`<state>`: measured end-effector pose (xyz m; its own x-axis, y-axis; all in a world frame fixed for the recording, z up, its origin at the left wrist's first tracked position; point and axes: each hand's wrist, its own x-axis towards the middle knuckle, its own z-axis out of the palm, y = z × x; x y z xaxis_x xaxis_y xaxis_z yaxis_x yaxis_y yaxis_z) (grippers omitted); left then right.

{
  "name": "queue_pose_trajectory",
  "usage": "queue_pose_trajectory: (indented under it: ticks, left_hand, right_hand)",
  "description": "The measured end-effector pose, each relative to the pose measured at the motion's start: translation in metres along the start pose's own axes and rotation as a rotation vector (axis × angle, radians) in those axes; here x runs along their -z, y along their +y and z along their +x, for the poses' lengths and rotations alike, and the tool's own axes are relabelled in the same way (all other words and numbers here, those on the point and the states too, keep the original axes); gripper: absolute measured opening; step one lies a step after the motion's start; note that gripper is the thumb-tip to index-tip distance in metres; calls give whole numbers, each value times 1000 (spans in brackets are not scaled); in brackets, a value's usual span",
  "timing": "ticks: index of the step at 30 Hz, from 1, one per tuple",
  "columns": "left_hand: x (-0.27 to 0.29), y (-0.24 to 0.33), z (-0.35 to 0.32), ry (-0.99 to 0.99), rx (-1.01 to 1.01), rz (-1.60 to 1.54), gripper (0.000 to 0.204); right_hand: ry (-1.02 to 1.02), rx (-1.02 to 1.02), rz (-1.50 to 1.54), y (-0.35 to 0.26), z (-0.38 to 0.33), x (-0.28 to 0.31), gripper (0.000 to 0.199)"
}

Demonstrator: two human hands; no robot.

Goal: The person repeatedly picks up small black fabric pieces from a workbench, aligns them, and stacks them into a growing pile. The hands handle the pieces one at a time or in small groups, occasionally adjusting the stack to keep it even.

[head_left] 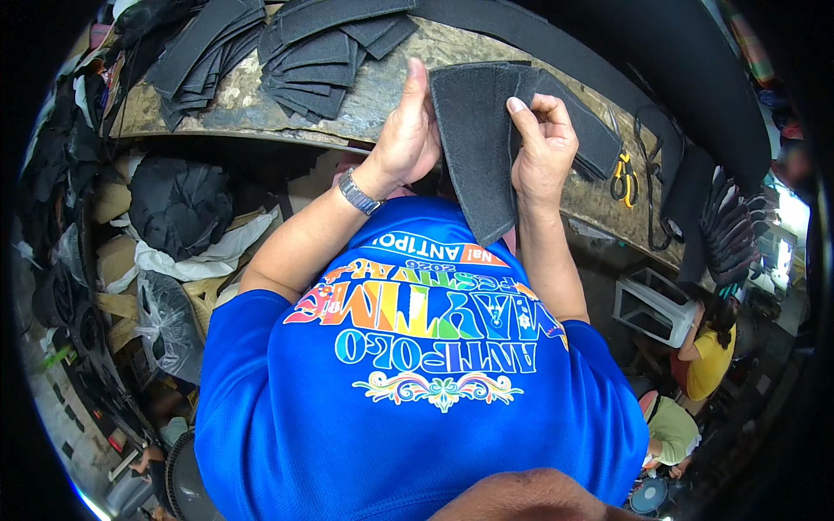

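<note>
Both your hands clamp one black fabric piece above the desk: left hand grip on its left edge, right hand grip on the right.

Bright, even daylight; glare at right edge; strong fisheye bending, dark corners
</note>
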<state>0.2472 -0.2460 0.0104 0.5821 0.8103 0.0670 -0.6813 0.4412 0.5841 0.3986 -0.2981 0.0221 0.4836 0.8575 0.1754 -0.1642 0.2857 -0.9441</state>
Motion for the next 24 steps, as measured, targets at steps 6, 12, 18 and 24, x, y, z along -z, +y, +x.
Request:
queue_pose_trajectory:
  ticks: [6, 12, 18, 24]
  left_hand:
    - [-8, 2, -8, 74, 38, 380, 37]
    - [-9, 0, -5, 195, -87, 237, 29]
    - [12, 16, -6, 29, 15, 538, 31]
    - [28, 14, -11, 91, 72, 511, 31]
  right_hand:
    - [22, -43, 20, -9, -4, -12, 12]
    - [-103, -214, 17, -16, -11, -5, 17]
    - [-287, -151, -378, -67, 71, 90, 23]
    - [-534, -365, -846, -56, 148, 152, 18]
